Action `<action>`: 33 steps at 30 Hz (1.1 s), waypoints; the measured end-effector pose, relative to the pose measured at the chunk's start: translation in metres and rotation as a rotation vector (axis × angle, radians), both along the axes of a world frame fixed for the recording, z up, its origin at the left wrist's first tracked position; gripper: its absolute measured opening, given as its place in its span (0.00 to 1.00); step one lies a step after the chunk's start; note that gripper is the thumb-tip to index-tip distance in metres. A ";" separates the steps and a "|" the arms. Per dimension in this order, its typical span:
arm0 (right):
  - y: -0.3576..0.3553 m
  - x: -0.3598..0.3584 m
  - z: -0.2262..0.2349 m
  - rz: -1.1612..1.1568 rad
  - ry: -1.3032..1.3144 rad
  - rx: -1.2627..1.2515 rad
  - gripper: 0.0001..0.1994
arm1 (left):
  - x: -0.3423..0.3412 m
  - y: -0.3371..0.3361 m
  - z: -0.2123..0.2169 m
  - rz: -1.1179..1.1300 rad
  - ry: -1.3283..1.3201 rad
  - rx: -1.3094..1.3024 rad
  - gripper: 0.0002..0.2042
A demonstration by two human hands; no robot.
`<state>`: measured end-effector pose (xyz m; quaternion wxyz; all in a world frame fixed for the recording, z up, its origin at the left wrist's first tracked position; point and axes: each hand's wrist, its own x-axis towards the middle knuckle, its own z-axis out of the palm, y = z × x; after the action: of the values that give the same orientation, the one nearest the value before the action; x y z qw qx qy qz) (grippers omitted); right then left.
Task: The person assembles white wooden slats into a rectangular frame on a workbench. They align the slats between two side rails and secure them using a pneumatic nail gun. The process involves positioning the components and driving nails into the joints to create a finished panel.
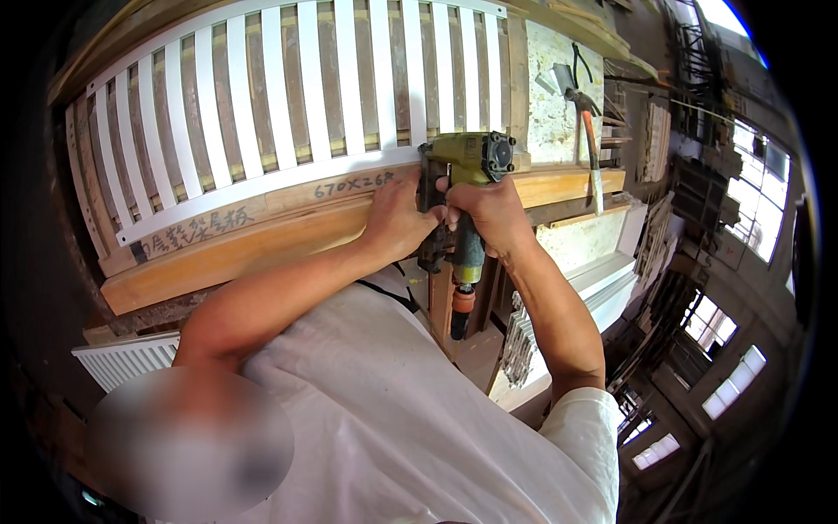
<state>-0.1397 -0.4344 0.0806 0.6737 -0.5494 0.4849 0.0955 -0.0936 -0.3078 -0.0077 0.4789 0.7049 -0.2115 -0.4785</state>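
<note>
A pneumatic nail gun (470,150) with an olive-green body stands upright at the front rail of a white slatted panel (305,74). My right hand (493,214) is closed around its handle, and an orange-and-black hose fitting (463,306) hangs below. On the gun's left side, my left hand (397,214) has its thumb and fingers at the dark magazine (429,218), closed against it. Part of the left fingertips is hidden. The gun's nose is over the white rail near the panel's right part. The panel lies inside a wooden frame jig (236,249) with handwriting on its front bar.
A hammer (587,122) with an orange handle lies on the pale board right of the panel. Another white slatted piece (131,360) sits below the bench at left. Stacked white strips (602,279) stand at right. Timber and windows (755,192) are farther right.
</note>
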 end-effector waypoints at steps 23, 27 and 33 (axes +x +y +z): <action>0.032 0.017 -0.007 0.013 -0.054 0.146 0.08 | 0.018 0.047 0.009 0.095 -0.017 -0.012 0.29; 0.045 0.027 -0.004 0.079 -0.038 0.122 0.07 | 0.017 0.062 0.002 0.126 -0.115 0.006 0.27; 0.045 0.028 -0.005 0.097 0.008 0.105 0.07 | 0.023 0.066 0.011 0.114 -0.109 0.003 0.28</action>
<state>-0.1114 -0.3893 0.0759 0.6942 -0.5357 0.4549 0.1555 -0.0709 -0.2417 0.0032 0.4921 0.7414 -0.1962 -0.4119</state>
